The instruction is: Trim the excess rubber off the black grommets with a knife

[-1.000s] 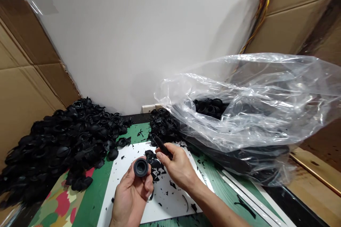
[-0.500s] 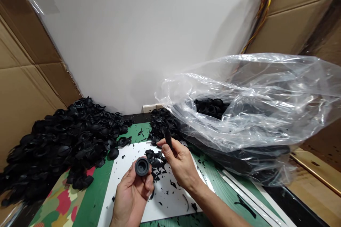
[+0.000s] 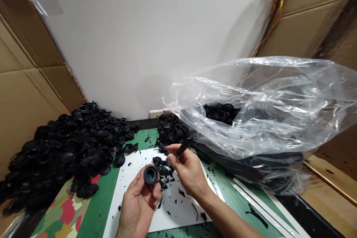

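My left hand [image 3: 141, 197] grips a round black rubber part [image 3: 151, 174] by its sides, with the hollow opening facing up toward me. To its right, my right hand [image 3: 188, 169] is closed on a dark, slim tool [image 3: 184, 146] that slants up and to the right; its tip is too small to make out. The two hands are apart, above a white sheet [image 3: 175, 217] strewn with black scraps [image 3: 166, 171].
A large heap of black rubber parts [image 3: 92, 137] lies at the left. Behind my right hand is a smaller pile of scraps [image 3: 171, 128]. A clear plastic bag [image 3: 264, 134] with black parts fills the right. White strips [image 3: 259, 206] lie on the green surface [image 3: 97, 208].
The dark tool in my right hand has tilted from nearly upright over to the right. My left hand has turned the black part slightly and shifted it a little to the right.
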Demonstrator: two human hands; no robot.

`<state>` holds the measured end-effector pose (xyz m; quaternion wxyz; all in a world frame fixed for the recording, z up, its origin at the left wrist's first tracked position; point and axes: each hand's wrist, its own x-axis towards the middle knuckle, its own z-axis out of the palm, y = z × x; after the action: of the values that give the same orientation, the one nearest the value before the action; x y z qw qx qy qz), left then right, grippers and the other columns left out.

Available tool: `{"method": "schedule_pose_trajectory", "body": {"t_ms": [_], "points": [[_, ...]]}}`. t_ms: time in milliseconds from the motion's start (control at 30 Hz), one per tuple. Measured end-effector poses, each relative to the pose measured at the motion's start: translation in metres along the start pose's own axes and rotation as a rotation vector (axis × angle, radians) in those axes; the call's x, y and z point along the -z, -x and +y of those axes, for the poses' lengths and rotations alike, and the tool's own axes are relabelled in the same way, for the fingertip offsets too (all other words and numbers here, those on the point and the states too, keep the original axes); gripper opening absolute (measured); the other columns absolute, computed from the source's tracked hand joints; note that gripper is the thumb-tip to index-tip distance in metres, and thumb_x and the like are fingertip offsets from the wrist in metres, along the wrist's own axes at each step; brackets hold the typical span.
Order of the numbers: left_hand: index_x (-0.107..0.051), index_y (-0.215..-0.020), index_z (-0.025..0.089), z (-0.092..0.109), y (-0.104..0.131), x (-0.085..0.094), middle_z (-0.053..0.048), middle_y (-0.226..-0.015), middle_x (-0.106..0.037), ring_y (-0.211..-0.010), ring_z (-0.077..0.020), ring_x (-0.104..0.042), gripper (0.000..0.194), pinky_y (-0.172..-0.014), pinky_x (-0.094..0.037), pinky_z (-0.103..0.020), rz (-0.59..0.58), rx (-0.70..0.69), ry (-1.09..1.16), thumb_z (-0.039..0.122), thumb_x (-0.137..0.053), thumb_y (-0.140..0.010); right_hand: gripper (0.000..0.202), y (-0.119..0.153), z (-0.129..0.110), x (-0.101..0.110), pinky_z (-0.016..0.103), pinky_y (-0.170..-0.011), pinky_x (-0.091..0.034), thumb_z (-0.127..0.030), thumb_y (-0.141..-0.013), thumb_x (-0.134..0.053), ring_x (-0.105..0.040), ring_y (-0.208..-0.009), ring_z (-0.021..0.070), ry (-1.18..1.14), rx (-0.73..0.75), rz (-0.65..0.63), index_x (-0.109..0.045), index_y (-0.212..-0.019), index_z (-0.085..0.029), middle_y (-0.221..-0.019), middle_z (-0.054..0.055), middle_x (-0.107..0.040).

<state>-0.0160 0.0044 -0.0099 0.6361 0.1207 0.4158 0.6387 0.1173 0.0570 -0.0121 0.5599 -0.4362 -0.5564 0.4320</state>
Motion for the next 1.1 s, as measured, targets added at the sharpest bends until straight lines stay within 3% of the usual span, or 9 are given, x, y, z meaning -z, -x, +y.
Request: {"method": "schedule_pose_trajectory", "body": {"t_ms": [367, 467, 567, 767, 967, 1100], "points": [[-0.066, -0.089, 0.014, -0.0017, -0.0005, 0.005, -0.006, -0.069, -0.065, -0.044, -0.0107, -0.048, 0.026, -0.041, -0.034, -0.021, -0.057, -0.018, -0.027, 0.028, -0.073, -0.069, 0.026, 0.0002, 0.001, -0.0022, 0.026, -0.053, -0.038, -0.039, -0.074, -0.059, -0.047, -0.056, 0.0145, -0.025, -0.026, -0.048, -0.065, -0.08, -0.014, -0.063, 0.002, -0.057], [-0.065, -0.092, 0.016, -0.002, -0.0013, 0.0057, -0.001, -0.06, -0.06, -0.045, -0.01, -0.047, 0.034, -0.041, -0.034, -0.02, -0.073, -0.034, -0.07, 0.032, -0.077, -0.065, 0.027, 0.0003, 0.0019, -0.0014, 0.025, -0.051, -0.035, -0.041, -0.074, -0.06, -0.044, -0.054, 0.0128, -0.041, -0.044, -0.111, -0.062, -0.074, -0.014, -0.06, 0.0, -0.054], [-0.064, -0.096, 0.017, -0.0026, 0.0005, 0.0039, 0.005, -0.053, -0.052, -0.044, -0.0078, -0.045, 0.042, -0.04, -0.032, -0.017, -0.012, -0.096, -0.166, 0.032, -0.081, -0.061, 0.028, 0.001, 0.0009, -0.0011, 0.024, -0.051, -0.033, -0.041, -0.074, -0.061, -0.041, -0.053, 0.0116, -0.05, -0.088, -0.234, -0.059, -0.068, -0.015, -0.056, -0.002, -0.049], [-0.065, -0.093, 0.017, -0.0042, 0.0033, -0.0006, 0.002, -0.065, -0.063, -0.044, -0.0043, -0.044, 0.049, -0.038, -0.031, -0.014, 0.114, -0.264, -0.369, 0.029, -0.086, -0.05, 0.019, 0.0039, -0.0034, -0.0034, 0.025, -0.055, -0.034, -0.034, -0.071, -0.062, -0.042, -0.057, 0.0117, -0.122, -0.19, -0.47, -0.059, -0.069, -0.015, -0.06, -0.002, -0.049], [-0.065, -0.091, 0.016, -0.0049, 0.002, -0.0003, -0.003, -0.065, -0.071, -0.062, -0.0153, -0.063, 0.048, -0.056, -0.048, -0.021, 0.06, -0.292, -0.441, 0.021, -0.084, -0.047, 0.014, 0.0062, -0.0003, -0.005, 0.024, -0.052, -0.03, -0.029, -0.071, -0.06, -0.036, -0.052, 0.0102, -0.118, -0.22, -0.474, -0.057, -0.065, -0.016, -0.054, -0.005, -0.043], [-0.066, -0.089, 0.016, -0.0051, 0.0028, -0.0011, -0.002, -0.063, -0.071, -0.055, -0.014, -0.061, 0.045, -0.048, -0.046, -0.02, 0.079, -0.337, -0.49, 0.019, -0.083, -0.047, 0.018, 0.0074, 0.0031, -0.0061, 0.024, -0.05, -0.027, -0.031, -0.071, -0.06, -0.035, -0.05, 0.0097, -0.154, -0.272, -0.486, -0.054, -0.064, -0.016, -0.051, -0.005, -0.043]]}}
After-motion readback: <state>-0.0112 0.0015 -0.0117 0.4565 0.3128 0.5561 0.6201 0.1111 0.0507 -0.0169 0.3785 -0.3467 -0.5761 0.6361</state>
